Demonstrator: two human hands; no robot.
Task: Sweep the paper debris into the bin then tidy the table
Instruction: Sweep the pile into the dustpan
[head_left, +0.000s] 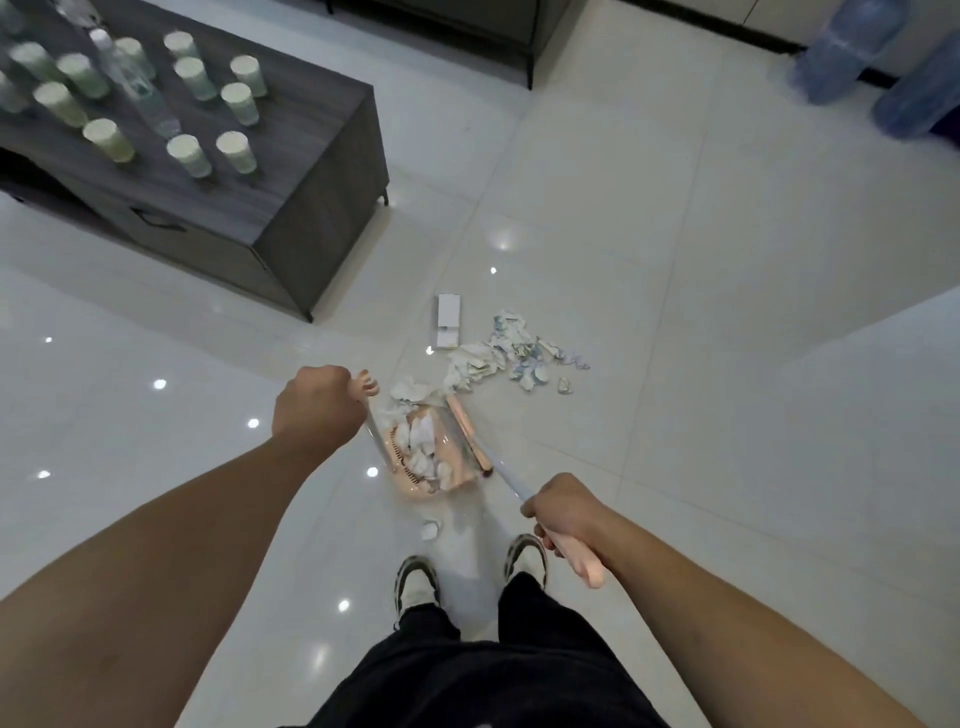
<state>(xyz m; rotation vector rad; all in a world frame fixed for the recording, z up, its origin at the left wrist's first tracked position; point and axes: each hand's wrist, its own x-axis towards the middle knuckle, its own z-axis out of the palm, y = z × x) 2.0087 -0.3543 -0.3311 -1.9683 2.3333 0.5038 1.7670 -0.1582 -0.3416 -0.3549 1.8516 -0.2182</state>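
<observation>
My left hand (318, 410) grips the top of the dustpan handle (375, 431). The pink dustpan (415, 486) stands on the floor in front of my feet, with several crumpled paper scraps inside. My right hand (563, 512) grips the pink and white broom handle (506, 475). The broom head (462, 421) lies against the dustpan's right edge. A pile of torn paper debris (506, 356) lies on the tiles just beyond the pan. A small white box (448, 319) lies behind the pile. One loose scrap (430, 529) sits near my left shoe.
A dark grey low table (311, 171) stands at the upper left, holding several paper cups (234, 150) and a clear bottle (130, 78). Two blue water jugs (852, 47) stand at the upper right. Glossy white floor tiles (675, 312) spread around.
</observation>
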